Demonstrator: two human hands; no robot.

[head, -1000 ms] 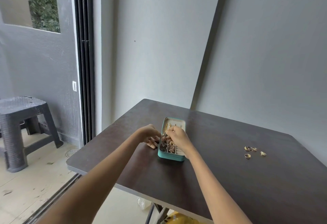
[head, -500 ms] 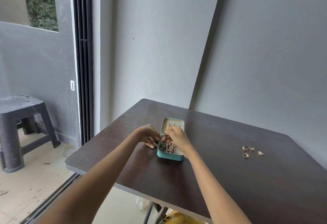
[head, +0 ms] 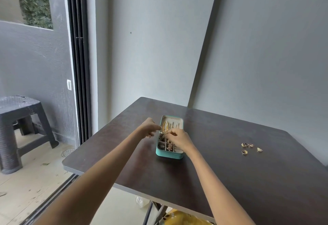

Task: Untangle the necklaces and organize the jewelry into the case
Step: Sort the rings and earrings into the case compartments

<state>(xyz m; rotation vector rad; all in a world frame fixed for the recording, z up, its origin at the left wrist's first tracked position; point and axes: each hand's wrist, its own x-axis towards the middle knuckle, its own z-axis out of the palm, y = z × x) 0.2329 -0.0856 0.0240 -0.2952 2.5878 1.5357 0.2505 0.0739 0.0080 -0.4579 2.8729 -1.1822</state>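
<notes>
Pinching fine chain (head: pixel 164 132) over teal case (head: pixel 169 154)

A home, plain grey walls, dark wooden counter (head: pixel 230 171) in a corner, left of it a sliding glass door (head: pixel 78 65), a plastic stool (head: pixel 19 118) on the balcony outside

Case (head: pixel 169 155) on table (head: pixel 230 180), lid lying open behind it; rings (head: pixel 250 147) well right of case; stool (head: pixel 19 127) far left of case, on floor.
</notes>
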